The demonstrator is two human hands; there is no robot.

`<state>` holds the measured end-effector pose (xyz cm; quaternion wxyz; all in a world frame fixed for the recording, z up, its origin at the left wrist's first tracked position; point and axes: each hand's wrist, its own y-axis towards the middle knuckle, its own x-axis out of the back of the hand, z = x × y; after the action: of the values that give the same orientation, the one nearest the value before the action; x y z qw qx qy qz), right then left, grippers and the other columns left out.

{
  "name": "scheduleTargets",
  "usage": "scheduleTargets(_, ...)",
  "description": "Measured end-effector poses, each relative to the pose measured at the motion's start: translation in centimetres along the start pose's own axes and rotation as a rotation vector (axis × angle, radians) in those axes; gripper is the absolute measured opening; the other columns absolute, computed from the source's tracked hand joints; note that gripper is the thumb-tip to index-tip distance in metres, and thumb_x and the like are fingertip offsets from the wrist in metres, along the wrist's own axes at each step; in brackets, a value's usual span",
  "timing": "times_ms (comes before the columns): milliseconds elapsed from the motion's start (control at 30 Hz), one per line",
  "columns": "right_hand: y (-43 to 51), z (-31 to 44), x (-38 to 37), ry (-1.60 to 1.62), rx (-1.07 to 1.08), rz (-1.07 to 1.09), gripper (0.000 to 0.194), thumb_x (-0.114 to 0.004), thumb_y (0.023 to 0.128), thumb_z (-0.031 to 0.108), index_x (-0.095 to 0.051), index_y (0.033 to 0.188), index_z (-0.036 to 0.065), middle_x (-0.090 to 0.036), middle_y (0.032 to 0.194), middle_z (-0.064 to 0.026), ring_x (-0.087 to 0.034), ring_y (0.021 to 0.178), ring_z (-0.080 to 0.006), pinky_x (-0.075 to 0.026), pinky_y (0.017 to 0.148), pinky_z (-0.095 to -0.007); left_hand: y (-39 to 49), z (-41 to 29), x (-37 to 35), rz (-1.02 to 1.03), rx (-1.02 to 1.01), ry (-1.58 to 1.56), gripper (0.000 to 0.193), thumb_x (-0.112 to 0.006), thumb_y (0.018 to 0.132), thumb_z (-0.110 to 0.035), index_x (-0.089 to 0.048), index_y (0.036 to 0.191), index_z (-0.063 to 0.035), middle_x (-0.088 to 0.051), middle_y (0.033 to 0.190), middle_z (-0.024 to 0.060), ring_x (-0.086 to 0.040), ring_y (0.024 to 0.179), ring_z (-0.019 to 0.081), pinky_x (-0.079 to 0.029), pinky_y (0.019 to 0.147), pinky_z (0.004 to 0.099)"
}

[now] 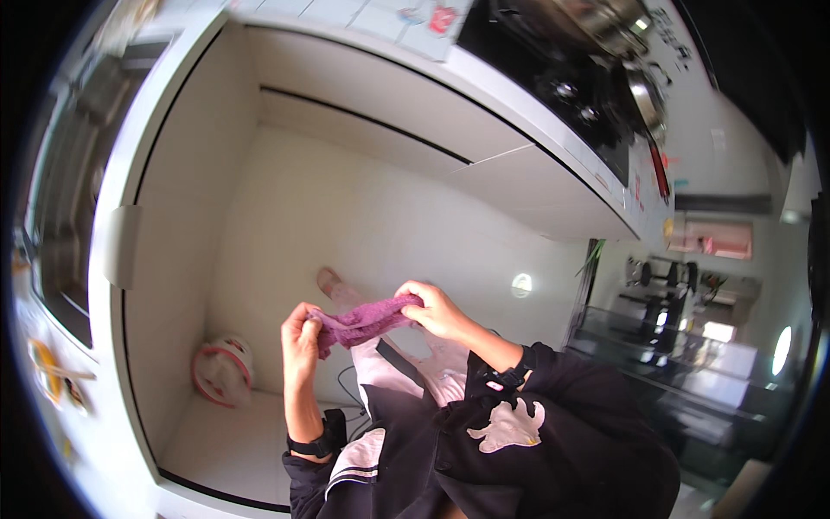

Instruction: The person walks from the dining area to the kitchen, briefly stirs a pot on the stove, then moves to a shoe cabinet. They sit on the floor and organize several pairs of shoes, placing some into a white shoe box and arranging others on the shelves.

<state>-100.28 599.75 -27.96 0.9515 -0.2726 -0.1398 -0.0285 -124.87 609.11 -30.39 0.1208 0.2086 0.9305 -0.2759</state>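
Note:
A purple cloth [366, 321] with a fluffy, towel-like texture hangs bunched lengthwise between my two hands, in front of my body and above the floor. My left hand [300, 334] pinches its left end, and a loose fold drops below those fingers. At the other end, my right hand [431, 308] grips the cloth between thumb and fingers. Parts of the cloth inside both grips are hidden.
On the left, a white counter [113, 259] holds a metal sink [68, 214]. A small bin with a pink rim [222, 376] stands in the floor corner. Pots and a red-handled pan [659, 172] sit around the black cooktop [551, 81], upper right. Cables [350, 389] lie near my legs.

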Motion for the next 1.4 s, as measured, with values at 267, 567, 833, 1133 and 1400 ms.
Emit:
scheduleTargets(267,-12.2,-4.3,5.4,0.134,0.189,-0.461,0.020,-0.059,0.088,0.014,-0.060,0.102,0.000,-0.061,0.077,-0.0085,-0.056,0.071,-0.0138,-0.045,0.066,-0.0313,-2.8,-2.0,-12.7,0.232,-0.154,0.197,0.036,-0.052,0.101,-0.025,-0.052,0.069,-0.0111,-0.042,0.060,-0.0101,-0.033,0.050,0.0009,-0.026,0.043,0.0207)
scheduleTargets(567,-32.8,-15.9,14.7,0.469,0.188,-1.021,0.012,-0.058,0.092,0.008,-0.061,0.099,-0.002,-0.060,0.082,0.0006,-0.052,0.076,-0.0058,-0.044,0.068,-0.0222,-12.6,2.3,-35.1,0.756,0.045,0.502,0.018,-0.057,0.097,-0.017,-0.059,0.093,0.0006,-0.056,0.077,-0.0007,-0.049,0.065,0.0065,-0.044,0.057,0.0233)
scheduleTargets(833,-42.6,-20.5,20.9,0.626,0.125,-1.334,0.013,-0.064,0.084,0.009,-0.063,0.092,0.000,-0.061,0.075,-0.0010,-0.055,0.069,-0.0080,-0.045,0.063,-0.0248,-14.5,4.6,-50.3,0.964,0.097,0.733,0.018,-0.053,0.086,-0.003,-0.065,0.096,0.0050,-0.060,0.078,0.0013,-0.052,0.066,0.0077,-0.043,0.057,0.0228)
scheduleTargets(1133,-49.6,-24.8,33.6,0.698,0.344,-1.580,0.014,-0.056,0.085,0.001,-0.060,0.097,-0.003,-0.063,0.086,-0.0046,-0.059,0.079,-0.0103,-0.051,0.073,-0.0252,-13.7,10.6,-67.7,1.323,0.115,0.568,0.024,-0.045,0.093,-0.007,-0.064,0.101,0.0064,-0.062,0.078,0.0040,-0.055,0.065,0.0095,-0.048,0.054,0.0232)
scheduleTargets(1400,-56.5,-28.7,44.9,0.915,0.285,-1.842,0.015,-0.050,0.091,0.011,-0.061,0.097,0.004,-0.066,0.082,-0.0036,-0.064,0.068,-0.0101,-0.040,0.045,-0.0207,-14.6,15.9,-85.7,1.605,0.103,0.850,0.031,-0.058,0.098,-0.025,-0.063,0.110,0.0032,-0.065,0.084,0.0041,-0.057,0.067,0.0087,-0.047,0.059,0.0238)
